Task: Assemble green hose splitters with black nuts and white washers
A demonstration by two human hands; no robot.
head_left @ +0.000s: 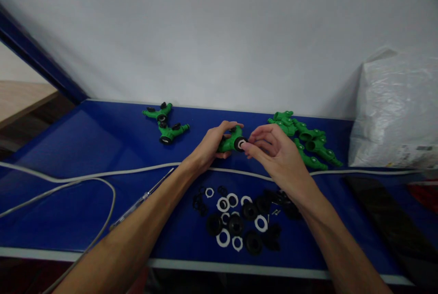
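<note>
My left hand [214, 140] is wrapped round a green Y-shaped hose splitter [232, 141] just above the blue table. A black collar [239, 144] with a pale ring inside its mouth forms the end facing right. My right hand [272, 146] meets that collar, the thumb tip at its mouth and the other fingers curled; whether a small part is pinched there I cannot make out. Below the hands lie white rings [261, 223], black collars [235, 224] and small black O-rings [198, 200] in a loose spread.
Two green splitters with black fittings [171, 132] lie at the back left. Bare green splitter bodies [313, 139] are heaped behind my right hand. A white cable [137, 171] crosses the table, near a screwdriver [140, 200]. A plastic-wrapped package [393, 111] stands right.
</note>
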